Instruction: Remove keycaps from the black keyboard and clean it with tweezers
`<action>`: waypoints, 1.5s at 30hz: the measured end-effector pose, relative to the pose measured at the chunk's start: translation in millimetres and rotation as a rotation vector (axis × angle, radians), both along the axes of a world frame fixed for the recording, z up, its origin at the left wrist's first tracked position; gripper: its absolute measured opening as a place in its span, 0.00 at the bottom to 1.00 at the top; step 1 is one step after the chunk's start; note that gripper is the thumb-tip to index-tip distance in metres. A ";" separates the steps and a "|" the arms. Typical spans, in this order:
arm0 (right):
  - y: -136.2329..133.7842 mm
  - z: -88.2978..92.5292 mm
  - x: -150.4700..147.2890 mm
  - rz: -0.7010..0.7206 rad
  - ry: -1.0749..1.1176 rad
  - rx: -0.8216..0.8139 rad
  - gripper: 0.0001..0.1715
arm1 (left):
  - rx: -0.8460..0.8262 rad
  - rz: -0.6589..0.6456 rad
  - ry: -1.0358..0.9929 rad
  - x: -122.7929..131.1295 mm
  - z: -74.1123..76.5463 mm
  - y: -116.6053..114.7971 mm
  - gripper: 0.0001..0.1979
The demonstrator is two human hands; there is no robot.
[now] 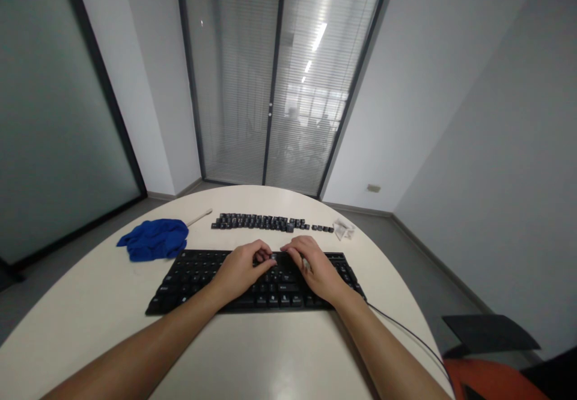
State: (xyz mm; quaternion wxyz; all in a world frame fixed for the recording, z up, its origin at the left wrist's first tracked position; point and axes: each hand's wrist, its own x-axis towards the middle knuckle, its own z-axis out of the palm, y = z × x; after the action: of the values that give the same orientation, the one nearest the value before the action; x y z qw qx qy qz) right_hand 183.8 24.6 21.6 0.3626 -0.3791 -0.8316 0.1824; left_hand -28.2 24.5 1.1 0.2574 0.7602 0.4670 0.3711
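A black keyboard (202, 277) lies across the table in front of me, with keys missing along its top edge and upper middle. My left hand (243, 268) is over its upper middle, fingers curled towards the thumb. Whatever those fingertips hold is too small to make out. Just to the right, my right hand (313, 265) bends over the same area with thumb and fingertips close together. Its fingertips hide anything between them. A narrow gap separates the two hands. Beyond the keyboard, loose black keycaps (252, 221) stand in rows.
A crumpled blue cloth (157, 239) lies at the left, beside a thin pale-handled brush or stick (199, 216). Crumpled white tissue or plastic (344, 229) sits at the right. The keyboard's cable (406, 328) runs over the right edge of the round table (252, 358), near an orange-and-black chair (491, 379).
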 end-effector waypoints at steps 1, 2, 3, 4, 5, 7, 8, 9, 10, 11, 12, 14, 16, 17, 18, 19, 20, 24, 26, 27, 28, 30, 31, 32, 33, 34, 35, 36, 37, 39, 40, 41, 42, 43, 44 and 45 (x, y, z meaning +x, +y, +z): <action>0.2 -0.2 0.4 0.007 -0.040 0.006 0.17 | -0.015 -0.006 -0.027 -0.3 -0.2 0.8 0.07; 0.4 -0.6 0.7 0.008 -0.072 0.003 0.17 | -0.027 -0.012 -0.049 -0.6 -0.6 1.6 0.07; 0.5 -1.0 0.8 -0.001 -0.094 -0.001 0.16 | -0.037 -0.017 -0.068 -0.9 -1.0 2.3 0.07; 0.5 -1.4 0.8 -0.016 -0.111 -0.006 0.16 | -0.043 -0.023 -0.082 -1.1 -1.6 3.0 0.08; 0.3 -1.7 0.8 -0.033 -0.123 -0.011 0.14 | -0.044 -0.028 -0.093 -1.4 -2.1 3.5 0.08; -0.6 -1.9 0.6 -0.056 -0.131 -0.017 0.12 | -0.040 -0.036 -0.109 -1.9 -3.1 4.2 0.08; -1.2 -1.7 0.5 -0.062 -0.133 -0.021 0.12 | -0.040 -0.038 -0.115 -2.1 -3.5 4.4 0.08; -1.8 -1.6 0.3 -0.062 -0.137 -0.025 0.11 | -0.041 -0.040 -0.120 -2.2 -3.7 4.5 0.08; -2.4 -1.4 0.1 -0.058 -0.143 -0.030 0.12 | -0.045 -0.044 -0.125 -2.3 -3.9 4.6 0.08; -2.9 -1.3 -0.1 -0.052 -0.150 -0.035 0.12 | -0.049 -0.047 -0.129 -2.3 -4.0 4.6 0.09; -3.3 -1.4 -0.3 -0.046 -0.158 -0.040 0.12 | -0.055 -0.052 -0.134 -2.3 -3.9 4.5 0.09; -3.7 -1.7 -0.7 -0.033 -0.164 -0.045 0.13 | -0.063 -0.062 -0.139 -2.2 -3.6 4.4 0.09; -3.7 -2.2 -0.8 -0.020 -0.163 -0.047 0.13 | -0.068 -0.069 -0.140 -2.0 -3.1 4.1 0.10; -3.6 -2.3 -0.8 -0.016 -0.162 -0.048 0.14 | -0.070 -0.072 -0.139 -2.0 -2.9 3.9 0.10; -3.5 -2.3 -0.7 -0.012 -0.163 -0.048 0.14 | -0.074 -0.076 -0.137 -1.9 -2.7 3.8 0.10; -3.5 -2.1 -0.6 -0.009 -0.166 -0.048 0.13 | -0.079 -0.081 -0.135 -1.9 -2.6 3.6 0.10; -3.5 -1.7 -0.4 -0.006 -0.172 -0.047 0.13 | -0.084 -0.087 -0.133 -1.9 -2.5 3.5 0.10; -4.4 0.4 -0.2 -0.007 -0.207 -0.043 0.13 | -0.103 -0.114 -0.137 -1.6 -2.3 3.1 0.09; -4.4 0.5 -0.2 -0.021 -0.215 -0.039 0.13 | -0.097 -0.117 -0.127 -1.6 -1.9 2.8 0.08; -4.0 0.3 0.0 -0.034 -0.215 -0.034 0.13 | -0.081 -0.108 -0.110 -1.6 -1.8 2.5 0.08; -3.2 -0.3 0.4 -0.054 -0.214 -0.028 0.12 | -0.052 -0.090 -0.084 -1.7 -1.9 2.1 0.08; -0.6 -1.8 2.0 -0.115 -0.211 -0.016 0.12 | 0.035 -0.046 -0.016 -1.8 -2.5 1.2 0.07; 1.2 -2.6 3.4 -0.155 -0.212 -0.011 0.12 | 0.085 -0.031 0.018 -1.7 -3.1 0.7 0.07; 3.1 -3.6 5.3 -0.199 -0.215 -0.008 0.12 | 0.130 -0.024 0.051 -1.6 -4.0 0.2 0.07; 5.2 -4.5 7.6 -0.245 -0.221 -0.004 0.13 | 0.166 -0.027 0.081 -1.4 -4.9 -0.2 0.06; 7.3 -5.5 10.3 -0.288 -0.231 -0.003 0.13 | 0.189 -0.034 0.110 -1.2 -5.9 -0.6 0.06; 9.3 -6.5 13.4 -0.331 -0.243 -0.001 0.13 | 0.199 -0.041 0.137 -1.0 -6.7 -0.8 0.06; 11.2 -7.5 16.6 -0.373 -0.255 -0.001 0.13 | 0.199 -0.046 0.159 -0.9 -7.5 -1.0 0.06; 13.0 -8.6 20.0 -0.404 -0.271 -0.004 0.13 | 0.194 -0.050 0.175 -0.8 -8.0 -1.0 0.06; 16.5 -10.9 26.3 -0.456 -0.308 -0.012 0.14 | 0.185 -0.056 0.189 -0.8 -8.6 -0.9 0.05; 18.4 -12.0 28.9 -0.485 -0.320 -0.011 0.14 | 0.184 -0.057 0.189 -0.9 -8.7 -0.8 0.05; 20.4 -13.1 31.1 -0.502 -0.327 -0.016 0.14 | 0.185 -0.057 0.188 -1.1 -8.7 -0.7 0.05; 22.7 -14.0 32.6 -0.519 -0.332 -0.024 0.15 | 0.186 -0.057 0.186 -1.2 -8.7 -0.6 0.05; 25.4 -14.7 33.5 -0.540 -0.335 -0.038 0.15 | 0.187 -0.056 0.185 -1.3 -8.6 -0.5 0.05; 28.2 -15.0 33.9 -0.563 -0.337 -0.058 0.15 | 0.188 -0.055 0.184 -1.4 -8.4 -0.4 0.05; 31.4 -14.9 33.9 -0.579 -0.343 -0.075 0.15 | 0.189 -0.055 0.186 -1.6 -8.2 -0.4 0.05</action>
State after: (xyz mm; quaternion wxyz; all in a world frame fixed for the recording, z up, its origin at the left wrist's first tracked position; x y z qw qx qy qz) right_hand 217.7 56.0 6.7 0.2402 -0.6376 -0.7311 0.0358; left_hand -29.8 24.1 -7.1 0.1503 0.8247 0.4309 0.3340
